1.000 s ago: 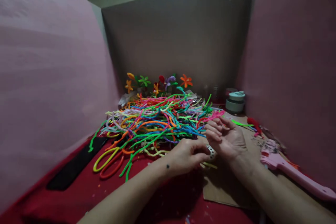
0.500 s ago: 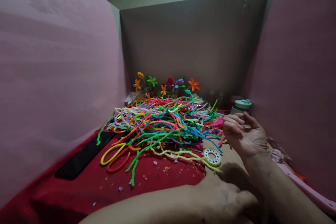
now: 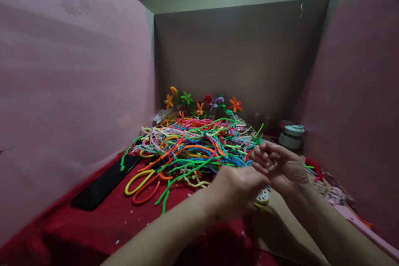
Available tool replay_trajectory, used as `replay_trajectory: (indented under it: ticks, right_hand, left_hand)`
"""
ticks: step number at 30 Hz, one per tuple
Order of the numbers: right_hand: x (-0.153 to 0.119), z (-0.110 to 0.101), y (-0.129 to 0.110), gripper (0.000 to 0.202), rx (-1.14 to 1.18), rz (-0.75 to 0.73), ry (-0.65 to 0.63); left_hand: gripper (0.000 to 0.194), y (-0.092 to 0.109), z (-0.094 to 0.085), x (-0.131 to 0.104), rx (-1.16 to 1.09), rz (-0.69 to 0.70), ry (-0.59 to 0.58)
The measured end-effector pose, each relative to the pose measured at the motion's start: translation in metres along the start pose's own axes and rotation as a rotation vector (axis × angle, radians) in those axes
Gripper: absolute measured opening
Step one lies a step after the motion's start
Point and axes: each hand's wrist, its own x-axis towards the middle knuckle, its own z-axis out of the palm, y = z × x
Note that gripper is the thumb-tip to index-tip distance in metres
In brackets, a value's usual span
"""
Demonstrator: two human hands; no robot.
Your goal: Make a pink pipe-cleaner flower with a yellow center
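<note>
My left hand (image 3: pixel 235 187) is closed in front of the pile, its back toward me and its fingertips hidden. Close against it, my right hand (image 3: pixel 280 168) has its fingers curled in and thumb bent over them. Whatever either one grips is too small or hidden to make out. Just beyond them lies a heap of colourful pipe cleaners (image 3: pixel 199 145), in green, orange, pink, blue and white. A round white disc with holes (image 3: pixel 263 196) shows partly below the hands, on a brown board (image 3: pixel 277 228).
Scissors (image 3: pixel 141 183) with yellow and red handles and a black flat slab (image 3: pixel 104 185) lie left on red cloth (image 3: pixel 93 232). Pipe-cleaner flowers (image 3: pixel 205 102) stand behind the heap. A mint-lidded container (image 3: pixel 292 137) is at back right. Pink panels (image 3: pixel 77 70) rise on both sides.
My left hand has risen from the lower edge to meet my right hand, now partly covering the disc. My right hand has dipped slightly, fingers still curled. The view has shifted a little.
</note>
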Motion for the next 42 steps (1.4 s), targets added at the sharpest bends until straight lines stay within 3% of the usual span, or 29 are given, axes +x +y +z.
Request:
replay_trajectory:
  ticks: [4, 6, 9, 11, 14, 20, 25, 33, 35, 39, 42]
  right_hand:
    - [0.021, 0.016, 0.019, 0.010, -0.748, -0.139, -0.049]
    - [0.035, 0.025, 0.032, 0.014, -1.146, -0.386, -0.139]
    - [0.055, 0.037, 0.050, 0.027, -1.766, -0.588, -0.298]
    - [0.064, 0.041, 0.058, 0.025, -2.115, -0.623, -0.419]
    - [0.072, 0.040, 0.061, 0.020, -2.303, -0.595, -0.487]
    - [0.074, 0.033, 0.055, 0.019, -2.312, -0.528, -0.353]
    - [0.079, 0.032, 0.057, 0.020, -2.281, -0.506, -0.351]
    - [0.084, 0.019, 0.056, 0.028, -2.089, -0.525, -0.278]
    - [0.080, 0.019, 0.054, 0.028, -1.885, -0.555, -0.248]
    - [0.060, 0.027, 0.044, 0.016, -1.217, -0.545, -0.125]
    - [0.039, 0.035, 0.025, 0.015, -1.009, -0.467, 0.024]
  left_hand:
    - [0.017, -0.052, -0.042, -0.007, 0.123, -0.334, 0.253]
    - [0.017, -0.074, -0.049, -0.013, 0.271, -0.446, 0.279]
    - [0.018, -0.095, -0.045, -0.020, 0.346, -0.499, 0.265]
    - [0.023, -0.102, -0.038, -0.023, 0.381, -0.515, 0.230]
    - [0.027, -0.114, -0.029, -0.028, 0.419, -0.573, 0.191]
    - [0.041, -0.135, -0.020, -0.034, 0.449, -0.719, 0.137]
    - [0.050, -0.134, -0.019, -0.034, 0.455, -0.764, 0.096]
    - [0.047, -0.133, -0.013, -0.034, 0.482, -0.754, 0.068]
    - [0.044, -0.133, -0.012, -0.035, 0.488, -0.746, 0.068]
    - [0.034, -0.134, -0.010, -0.036, 0.496, -0.720, 0.080]
    - [0.028, -0.137, -0.009, -0.036, 0.498, -0.700, 0.097]
